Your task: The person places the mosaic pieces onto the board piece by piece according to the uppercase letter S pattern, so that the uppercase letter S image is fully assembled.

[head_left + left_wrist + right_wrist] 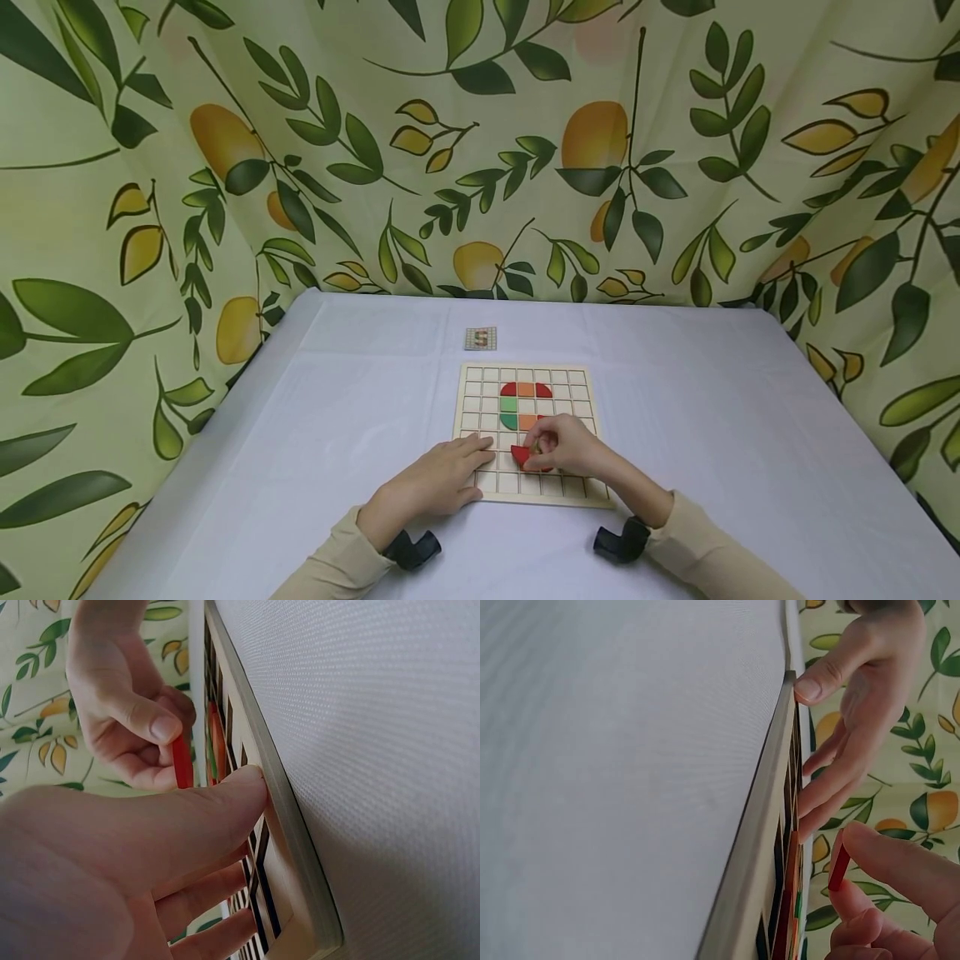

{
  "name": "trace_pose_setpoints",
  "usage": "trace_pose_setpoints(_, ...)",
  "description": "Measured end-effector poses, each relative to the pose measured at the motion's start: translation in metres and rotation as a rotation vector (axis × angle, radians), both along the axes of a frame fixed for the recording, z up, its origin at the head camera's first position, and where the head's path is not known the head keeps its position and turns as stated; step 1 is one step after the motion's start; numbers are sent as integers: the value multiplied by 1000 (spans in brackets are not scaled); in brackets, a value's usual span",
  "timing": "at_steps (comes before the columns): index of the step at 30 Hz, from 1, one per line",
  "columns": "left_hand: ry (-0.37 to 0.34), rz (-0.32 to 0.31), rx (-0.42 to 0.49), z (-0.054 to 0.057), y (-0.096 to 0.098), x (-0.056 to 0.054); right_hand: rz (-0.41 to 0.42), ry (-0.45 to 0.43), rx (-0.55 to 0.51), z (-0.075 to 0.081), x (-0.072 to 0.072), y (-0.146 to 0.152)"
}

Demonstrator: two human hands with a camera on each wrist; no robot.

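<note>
A wooden grid board lies on the table. My right hand pinches a red tile between thumb and fingers, above the lower middle of the grid. In the right wrist view the held tile is tilted, its thin edge showing, clear of the board. My left hand rests on the board's left side, fingers extended, with the thumb at the near edge. Set in the grid are red rounded tiles, orange squares, a light green square and a dark green rounded tile. My right hand partly covers the tiles beneath it.
A small card with a gridded colour pattern lies behind the board. White cloth covers the table. A leaf-and-fruit print curtain hangs at the back and sides. Each wrist wears a black device.
</note>
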State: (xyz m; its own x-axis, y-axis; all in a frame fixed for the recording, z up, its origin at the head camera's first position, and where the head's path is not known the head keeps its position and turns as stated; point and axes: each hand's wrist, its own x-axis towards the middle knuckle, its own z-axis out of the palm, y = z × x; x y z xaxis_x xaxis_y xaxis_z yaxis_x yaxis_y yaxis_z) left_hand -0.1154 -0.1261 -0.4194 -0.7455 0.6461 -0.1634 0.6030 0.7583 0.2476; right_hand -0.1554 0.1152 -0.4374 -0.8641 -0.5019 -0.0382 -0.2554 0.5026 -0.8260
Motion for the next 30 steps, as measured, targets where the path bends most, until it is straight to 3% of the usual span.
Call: trace_pose_setpoints(30, 19, -22, 10, -3, -2, -2, 23, 71, 83, 1, 1, -20)
